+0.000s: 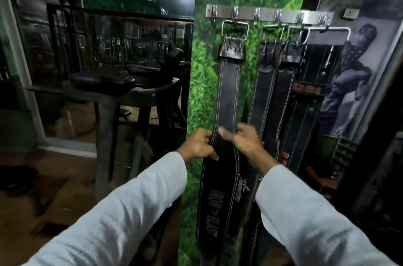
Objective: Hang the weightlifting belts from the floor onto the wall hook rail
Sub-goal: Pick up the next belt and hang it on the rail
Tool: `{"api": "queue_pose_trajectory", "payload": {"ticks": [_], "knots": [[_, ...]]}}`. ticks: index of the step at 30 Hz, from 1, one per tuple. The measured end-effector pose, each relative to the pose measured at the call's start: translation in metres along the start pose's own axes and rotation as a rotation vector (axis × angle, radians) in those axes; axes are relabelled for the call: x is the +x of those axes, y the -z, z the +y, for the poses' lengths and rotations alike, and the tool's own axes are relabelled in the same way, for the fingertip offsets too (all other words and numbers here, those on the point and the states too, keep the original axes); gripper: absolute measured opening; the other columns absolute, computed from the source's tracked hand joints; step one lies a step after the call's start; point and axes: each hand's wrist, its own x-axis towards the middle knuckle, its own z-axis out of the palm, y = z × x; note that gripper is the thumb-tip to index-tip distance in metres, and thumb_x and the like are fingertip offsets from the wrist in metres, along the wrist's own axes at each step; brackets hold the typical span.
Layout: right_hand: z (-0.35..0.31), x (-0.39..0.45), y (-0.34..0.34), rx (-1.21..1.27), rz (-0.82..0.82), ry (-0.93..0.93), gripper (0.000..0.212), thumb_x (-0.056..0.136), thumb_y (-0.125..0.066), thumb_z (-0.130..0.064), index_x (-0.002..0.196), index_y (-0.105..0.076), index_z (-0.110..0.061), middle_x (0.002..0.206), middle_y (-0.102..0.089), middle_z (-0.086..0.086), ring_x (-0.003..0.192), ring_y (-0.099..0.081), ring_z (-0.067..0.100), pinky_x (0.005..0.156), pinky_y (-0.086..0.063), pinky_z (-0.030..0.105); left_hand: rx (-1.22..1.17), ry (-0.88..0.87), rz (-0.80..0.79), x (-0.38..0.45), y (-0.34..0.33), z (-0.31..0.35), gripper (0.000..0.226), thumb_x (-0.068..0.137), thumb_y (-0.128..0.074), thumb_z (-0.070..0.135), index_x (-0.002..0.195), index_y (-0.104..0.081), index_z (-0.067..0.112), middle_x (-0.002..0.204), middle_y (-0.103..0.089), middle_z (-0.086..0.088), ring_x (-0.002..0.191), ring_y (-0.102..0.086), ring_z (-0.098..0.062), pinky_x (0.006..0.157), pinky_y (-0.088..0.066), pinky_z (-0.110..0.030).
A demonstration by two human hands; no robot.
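Note:
A steel hook rail (268,13) is fixed high on the green grass-print wall panel. A black leather belt (227,95) with white stitching hangs by its buckle from the rail's second hook. My left hand (197,145) grips its left edge at mid-length, and my right hand (242,141) holds its right edge, thumb across the front. Three more black belts (283,91) hang side by side from the hooks further right, one with red lettering.
A dark padded gym bench machine (122,89) stands to the left in front of a mirrored wall. The wooden floor (26,211) spreads at lower left. A poster panel (357,73) flanks the belts on the right.

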Motion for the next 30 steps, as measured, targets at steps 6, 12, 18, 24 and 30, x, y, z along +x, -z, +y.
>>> {"api": "queue_pose_trajectory", "payload": {"ticks": [6, 12, 18, 24, 30], "knots": [[0.072, -0.086, -0.002, 0.089, -0.059, -0.287, 0.037, 0.078, -0.089, -0.013, 0.113, -0.076, -0.008, 0.102, -0.081, 0.005, 0.079, -0.077, 0.004, 0.060, -0.056, 0.013, -0.150, 0.068, -0.033, -0.057, -0.025, -0.044, 0.034, 0.054, -0.090, -0.003, 0.082, -0.078, 0.012, 0.095, -0.081, -0.010, 0.093, -0.075, -0.022, 0.092, -0.060, -0.042], [0.123, -0.146, -0.008, 0.051, -0.121, -0.452, 0.043, 0.078, -0.086, -0.008, 0.119, -0.074, -0.014, 0.113, -0.079, 0.003, 0.085, -0.075, 0.001, 0.074, -0.060, 0.023, -0.336, 0.161, -0.053, -0.121, -0.084, -0.108, 0.034, 0.061, -0.091, -0.007, 0.089, -0.082, 0.010, 0.096, -0.081, -0.007, 0.094, -0.076, -0.021, 0.092, -0.060, -0.039], [0.191, -0.199, -0.022, 0.010, -0.181, -0.650, 0.034, 0.077, -0.088, -0.009, 0.109, -0.078, -0.014, 0.108, -0.080, 0.004, 0.103, -0.075, 0.019, 0.092, -0.059, 0.036, -0.345, 0.276, -0.068, -0.171, -0.132, -0.175, 0.038, 0.056, -0.093, -0.006, 0.086, -0.082, 0.014, 0.088, -0.081, 0.004, 0.087, -0.075, -0.012, 0.091, -0.061, -0.038], [0.277, -0.256, -0.032, -0.075, -0.289, -0.741, 0.034, 0.077, -0.087, -0.014, 0.110, -0.076, -0.017, 0.102, -0.078, -0.002, 0.093, -0.073, 0.008, 0.078, -0.055, 0.022, -0.383, 0.464, -0.099, -0.217, -0.190, -0.261, 0.045, 0.042, -0.093, 0.017, 0.086, -0.083, 0.018, 0.095, -0.081, -0.003, 0.092, -0.075, -0.019, 0.093, -0.061, -0.045], [0.392, -0.329, -0.053, -0.161, -0.415, -0.792, 0.028, 0.071, -0.087, -0.005, 0.093, -0.072, 0.001, 0.091, -0.075, 0.019, 0.075, -0.073, -0.001, 0.072, -0.056, 0.021, -0.374, 0.633, -0.095, -0.283, -0.256, -0.348, 0.032, 0.057, -0.081, -0.025, 0.084, -0.074, -0.010, 0.077, -0.071, 0.001, 0.063, -0.064, 0.008, 0.065, -0.053, -0.016]]}}
